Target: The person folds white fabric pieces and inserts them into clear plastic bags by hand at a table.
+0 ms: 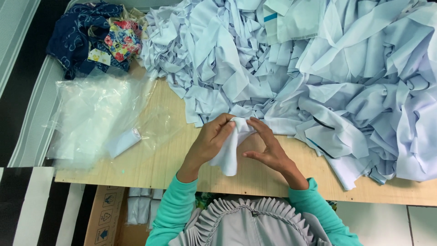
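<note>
Between your left hand (211, 143) and right hand (268, 148), above the desk (154, 164), both pinch a white strip (232, 150): folding seems underway. Next, keep edges aligned; the pile (296, 59) lies beyond.

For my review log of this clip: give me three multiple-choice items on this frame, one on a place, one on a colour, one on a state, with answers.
1. Where does the clear plastic bag lie?
A. left of the hands, on the wooden table
B. on top of the pale fabric heap
C. on the floor

2. What colour are the person's sleeves?
A. red
B. turquoise green
C. black

3. How is the small pale fabric piece?
A. flat on the table
B. inside the bag
C. held up between both hands

Answers: 1 A, the bag lies at the table's left end. 2 B, both sleeves show it. 3 C, the left hand and right hand pinch it.
</note>
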